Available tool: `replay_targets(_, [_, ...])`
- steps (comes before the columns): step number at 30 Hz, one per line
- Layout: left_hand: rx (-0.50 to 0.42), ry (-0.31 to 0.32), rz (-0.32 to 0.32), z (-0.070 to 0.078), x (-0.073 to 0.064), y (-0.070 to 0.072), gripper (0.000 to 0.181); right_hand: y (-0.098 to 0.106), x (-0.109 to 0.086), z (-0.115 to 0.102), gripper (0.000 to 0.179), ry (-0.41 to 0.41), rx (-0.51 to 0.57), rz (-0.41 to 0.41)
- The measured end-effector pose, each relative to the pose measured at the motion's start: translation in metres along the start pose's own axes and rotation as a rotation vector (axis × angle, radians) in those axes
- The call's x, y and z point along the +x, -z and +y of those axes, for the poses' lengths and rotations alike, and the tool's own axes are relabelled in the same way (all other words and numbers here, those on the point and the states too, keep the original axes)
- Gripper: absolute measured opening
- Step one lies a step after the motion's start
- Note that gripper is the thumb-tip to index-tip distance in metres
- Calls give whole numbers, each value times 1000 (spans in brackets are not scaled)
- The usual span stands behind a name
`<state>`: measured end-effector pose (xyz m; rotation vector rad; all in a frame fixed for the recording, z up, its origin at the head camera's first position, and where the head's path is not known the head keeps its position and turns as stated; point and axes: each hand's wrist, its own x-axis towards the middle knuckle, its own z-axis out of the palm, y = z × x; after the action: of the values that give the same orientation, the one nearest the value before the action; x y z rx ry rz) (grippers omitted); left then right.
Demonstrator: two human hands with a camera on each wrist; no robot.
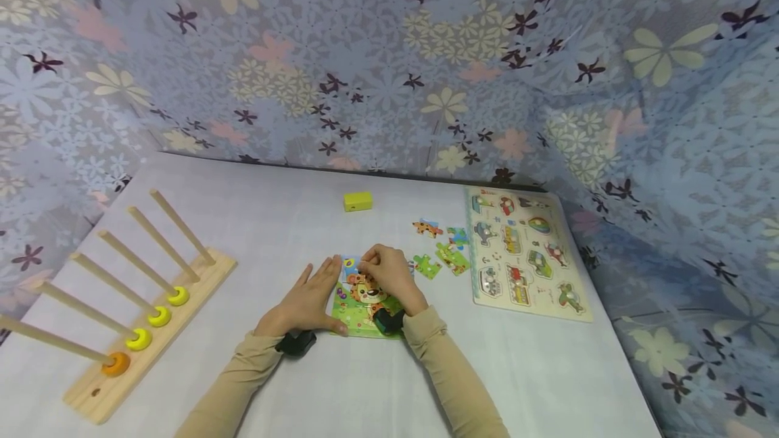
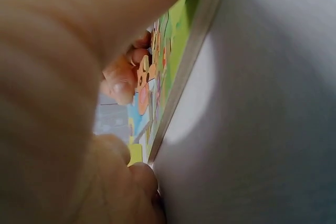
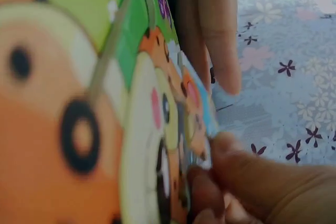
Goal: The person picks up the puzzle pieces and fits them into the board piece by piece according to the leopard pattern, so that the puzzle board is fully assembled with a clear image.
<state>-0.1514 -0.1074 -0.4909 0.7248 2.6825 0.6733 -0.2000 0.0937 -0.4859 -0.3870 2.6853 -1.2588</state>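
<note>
A leopard puzzle board [image 1: 359,328] lies in front of me, partly covered by my hands. My left hand [image 1: 310,303] rests along its left side, fingers stretched out and thumb at the near corner. Over the upper part of the picture is my right hand [image 1: 389,276], whose thumb and fingers pinch a puzzle piece [image 3: 195,95] with an orange ear and blue sky. In the left wrist view that puzzle piece [image 2: 143,85] stands slightly tilted above the board. Fitted pieces showing the leopard's face [image 1: 368,293] lie just below the fingers.
Several loose puzzle pieces [image 1: 452,259] lie right of the board. Beyond them is a picture board [image 1: 481,293] with vehicle shapes. A yellow block [image 1: 357,201] sits farther back. At left stands a wooden peg rack [image 1: 209,269] with yellow and orange rings.
</note>
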Motion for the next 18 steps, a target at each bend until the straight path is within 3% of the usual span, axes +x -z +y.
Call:
replay_targets(6, [34,-27,-2,-2,0,-2,119,-6,3,4,12,46,-126,52])
replay_targets(15, [91,-63,-19,0,-3,0,100,-6,3,5,12,30,-110,47])
replay_targets(18, [102,-58,-31,-1,-2,-1,99,-2,3,6,11,36,-96,6])
